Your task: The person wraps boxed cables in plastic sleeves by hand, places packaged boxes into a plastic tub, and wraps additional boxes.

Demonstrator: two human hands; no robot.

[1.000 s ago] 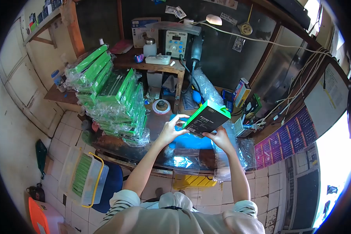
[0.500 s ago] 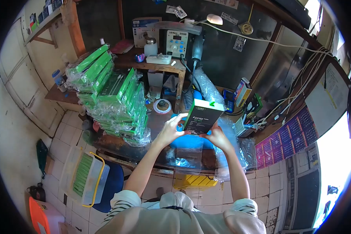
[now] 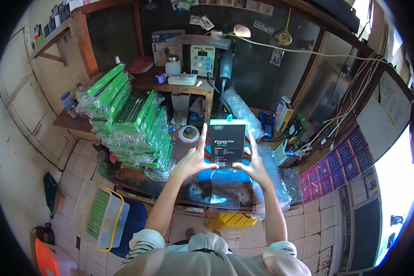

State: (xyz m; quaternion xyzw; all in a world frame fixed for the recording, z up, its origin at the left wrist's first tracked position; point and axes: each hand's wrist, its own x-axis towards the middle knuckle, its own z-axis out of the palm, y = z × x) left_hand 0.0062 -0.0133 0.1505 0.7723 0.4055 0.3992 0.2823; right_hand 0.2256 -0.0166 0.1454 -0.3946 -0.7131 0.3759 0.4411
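A black box with a green top edge and white print (image 3: pixel 227 145) is held upright above the workbench, its printed face towards me. My left hand (image 3: pixel 193 158) grips its left side, thumb at the lower edge and a finger raised along the side. My right hand (image 3: pixel 254 166) grips the right side in the same way. Beneath the box, blue material (image 3: pixel 207 176) lies on the bench. To the left stands a tall stack of green boxes wrapped in clear plastic (image 3: pixel 135 129).
A roll of bubble wrap (image 3: pixel 244 112) lies behind the box. A wooden shelf (image 3: pixel 202 88) holds a control unit (image 3: pixel 202 60) and a bottle (image 3: pixel 173 66). A pen basket (image 3: pixel 284 155) stands at the right. A clear bin (image 3: pixel 117 221) is below left.
The box has turned from tilted to upright and square to me, moving slightly left. Both hands moved with it, their fingers now straighter along its sides. The view has shifted slightly.
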